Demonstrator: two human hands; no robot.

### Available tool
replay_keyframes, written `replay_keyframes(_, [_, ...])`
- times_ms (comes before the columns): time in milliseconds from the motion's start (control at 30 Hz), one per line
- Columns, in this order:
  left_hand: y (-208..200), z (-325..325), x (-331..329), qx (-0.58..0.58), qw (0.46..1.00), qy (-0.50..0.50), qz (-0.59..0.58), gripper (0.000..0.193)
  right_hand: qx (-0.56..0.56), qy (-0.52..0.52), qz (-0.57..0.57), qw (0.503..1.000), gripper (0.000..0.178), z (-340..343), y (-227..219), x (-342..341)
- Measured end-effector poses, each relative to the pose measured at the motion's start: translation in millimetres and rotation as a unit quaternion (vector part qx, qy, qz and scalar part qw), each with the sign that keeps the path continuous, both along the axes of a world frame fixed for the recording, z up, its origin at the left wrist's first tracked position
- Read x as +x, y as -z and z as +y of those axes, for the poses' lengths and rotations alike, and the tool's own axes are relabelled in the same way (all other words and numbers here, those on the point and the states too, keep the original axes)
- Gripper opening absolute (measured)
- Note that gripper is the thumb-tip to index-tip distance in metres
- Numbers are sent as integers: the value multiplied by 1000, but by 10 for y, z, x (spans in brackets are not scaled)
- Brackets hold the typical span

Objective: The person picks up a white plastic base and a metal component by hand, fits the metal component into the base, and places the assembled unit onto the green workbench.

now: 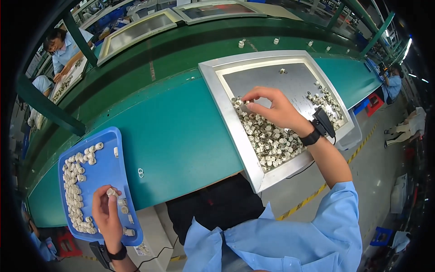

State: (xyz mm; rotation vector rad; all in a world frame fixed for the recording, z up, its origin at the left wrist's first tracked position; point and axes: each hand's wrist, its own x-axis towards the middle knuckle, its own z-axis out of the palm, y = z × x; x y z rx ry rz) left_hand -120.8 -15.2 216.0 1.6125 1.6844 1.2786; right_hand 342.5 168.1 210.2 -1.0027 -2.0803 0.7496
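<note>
My left hand (108,217) is over the right part of a blue plastic tray (97,174), its thumb and fingers closed on a small white cylindrical part (112,192). More white cylindrical parts (74,190) lie grouped along the tray's left side, with a few near its right edge. My right hand (281,109) reaches over a silver metal frame (229,120) with a flat grey base. Its thumb and index finger close at the left edge of a pile of small white-and-metal parts (274,143). What sits between those fingertips is too small to make out.
The green bench (176,149) carries two small white rings (141,172). On the green conveyor (190,59) beyond, several small parts stand spaced out. Framed panels (140,34) rest behind it. Across at the left, a person (68,50) works at another tray; another person (393,84) is at far right.
</note>
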Motion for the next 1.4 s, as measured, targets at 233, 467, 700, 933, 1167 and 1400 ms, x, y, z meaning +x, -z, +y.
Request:
replay_keyframes(233, [221, -232, 837, -56, 906, 203, -366, 23, -4, -95, 96, 991, 20, -831, -115, -765])
replay_keyframes(467, [667, -183, 1376, -154, 820, 238, -497, 29, 114, -226, 91, 963, 28, -1146, 317, -1322])
replay_keyframes(700, [807, -162, 1340, -66, 917, 235, -316, 19, 78, -242, 153, 955, 26, -1147, 482, -1341])
replay_keyframes(933, [866, -84, 1387, 97, 966, 164, -176, 18, 98, -194, 191, 957, 20, -1151, 578, -1380])
replay_keyframes(1167, [881, -78, 1444, 108, 969, 124, -187, 19, 9, -130, 215, 968, 17, -1247, 648, -1442])
replay_keyframes(1400, [897, -90, 1487, 97, 964, 110, -220, 20, -28, -111, 248, 962, 24, -1292, 685, -1530])
